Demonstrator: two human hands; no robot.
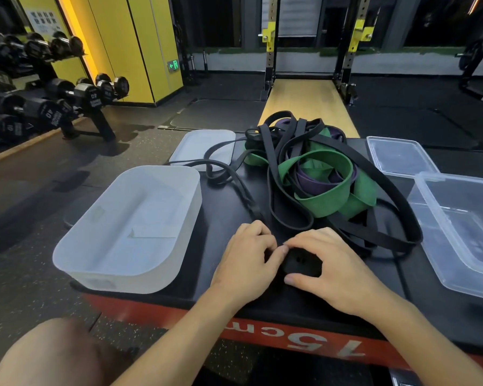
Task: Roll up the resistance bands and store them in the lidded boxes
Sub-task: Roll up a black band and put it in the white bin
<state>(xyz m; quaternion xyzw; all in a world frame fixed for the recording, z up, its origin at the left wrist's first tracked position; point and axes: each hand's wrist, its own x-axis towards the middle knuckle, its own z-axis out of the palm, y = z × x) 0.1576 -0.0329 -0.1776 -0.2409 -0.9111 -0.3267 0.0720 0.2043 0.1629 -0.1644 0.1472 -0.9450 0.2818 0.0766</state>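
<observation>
Both hands are down at the near edge of the black platform (229, 207). The left hand (246, 257) and the right hand (332, 268) are curled in close around a small black roll (300, 264). The thumbs and fingertips pinch it from either side, so neither hand is spread wide. A loose black strap (234, 179) runs from just beyond the left hand toward the far left and looks like the unrolled tail of the same band.

The rest of the bands (318, 174) lie in a tangled heap of black, green and purple loops at the middle of the platform, just beyond the hands. A frosted white box (179, 260) stands open on the near left with its lid (195, 143) lying flat farther back. A clear box (441, 263) sits open on the near right, and its clear lid (374, 151) lies beyond it.

These bands look like soft, light rubber, floppy but springy, so a roll will likely want to uncoil once the pressure comes off. The grippy surface should help the layers hold. I'd judge the best hold is across the roll's flat sides, with a thumb keeping the free end down.

White lettering on the platform's red side (262, 327) reads "15cm", upside down from where the person sits. The dumbbells (89, 96) on the rack at far left show "40" on their ends. A green exit sign (173, 64) glows on the far wall, though its characters are too small to read.
</observation>
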